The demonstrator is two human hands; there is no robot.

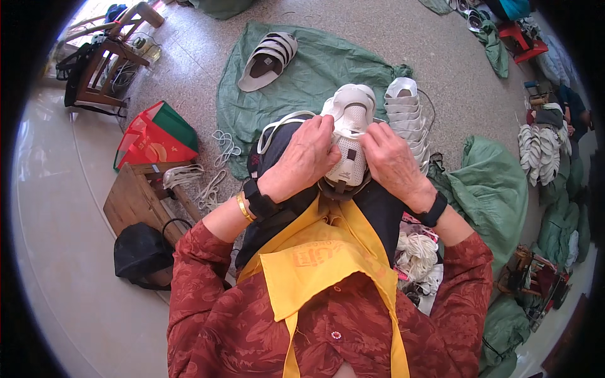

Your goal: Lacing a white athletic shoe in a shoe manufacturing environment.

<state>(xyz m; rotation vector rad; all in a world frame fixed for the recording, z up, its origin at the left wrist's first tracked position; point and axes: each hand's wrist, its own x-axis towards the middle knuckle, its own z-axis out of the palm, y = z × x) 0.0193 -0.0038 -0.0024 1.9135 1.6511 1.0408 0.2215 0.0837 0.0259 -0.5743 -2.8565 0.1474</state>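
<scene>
A white shoe (350, 166) with a perforated tongue lies across my lap, its toe pointing away from me. My left hand (302, 151) is closed, its fingertips pinching at the left side of the shoe's opening. On the right side of the opening, my right hand (392, 151) pinches too, with thumb and forefinger together. A white shoelace (282, 123) loops out over my left thigh, behind the left hand. Between the fingertips a thin white strand, seemingly lace, crosses the tongue; the fingers partly hide what they grip.
A green sheet (252, 126) on the floor bears nested grey-white shoe uppers (272, 58). Stacked white uppers (406, 116) stand by my right knee. Loose laces (211, 188), a wooden stool (135, 195) and a red-green bag (154, 135) lie left; a green sack (488, 189) and white laces (417, 255) lie right.
</scene>
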